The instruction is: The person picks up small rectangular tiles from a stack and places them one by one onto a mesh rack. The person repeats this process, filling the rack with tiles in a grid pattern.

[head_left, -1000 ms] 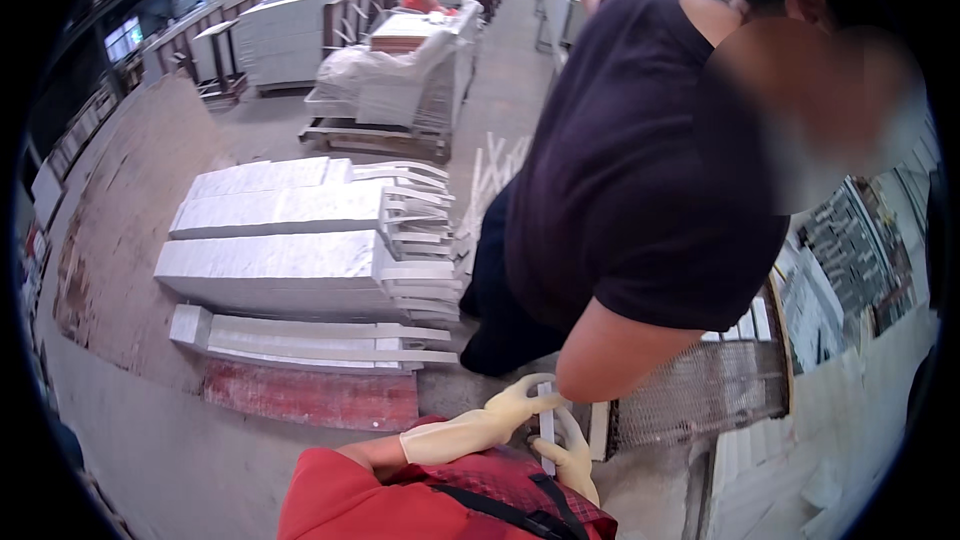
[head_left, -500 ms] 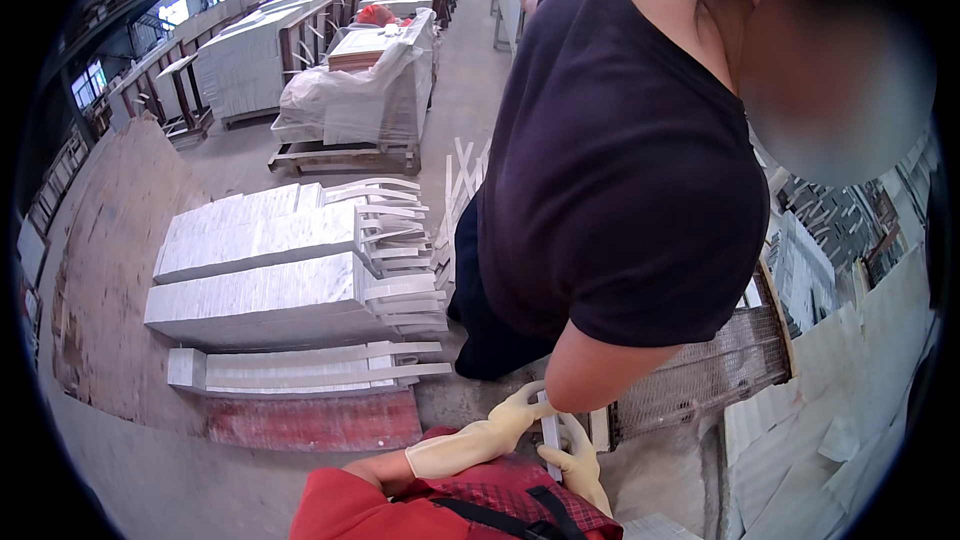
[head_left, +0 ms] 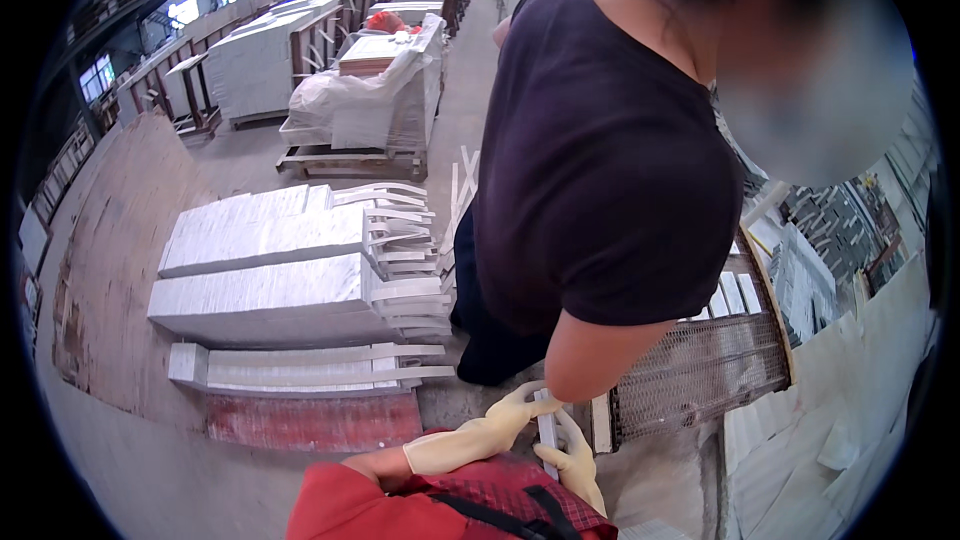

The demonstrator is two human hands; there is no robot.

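Note:
My left hand (head_left: 512,418) and my right hand (head_left: 573,457), both in cream rubber gloves, are close together in front of my red apron. Between them is a narrow pale grey stone strip (head_left: 547,430), with the fingers of both hands closed on it. Another person's bare elbow (head_left: 590,365) hangs just above the strip and hides part of my left fingertips. That person, in a dark T-shirt (head_left: 610,160), stands right in front of me. Left of my hands lies a low row of white stone strips (head_left: 300,370), with flat pale bands along it.
Long stacks of white marble strips (head_left: 265,295) fill the left side, beside a worn wooden board (head_left: 110,250). A mesh conveyor belt (head_left: 700,370) carries several white pieces (head_left: 740,293) on the right. A plastic-wrapped pallet load (head_left: 370,100) stands farther back.
The other person has shifted slightly left, uncovering more white pieces on the belt. That person's far hand has dropped out of sight. My hands keep their grip on the strip.

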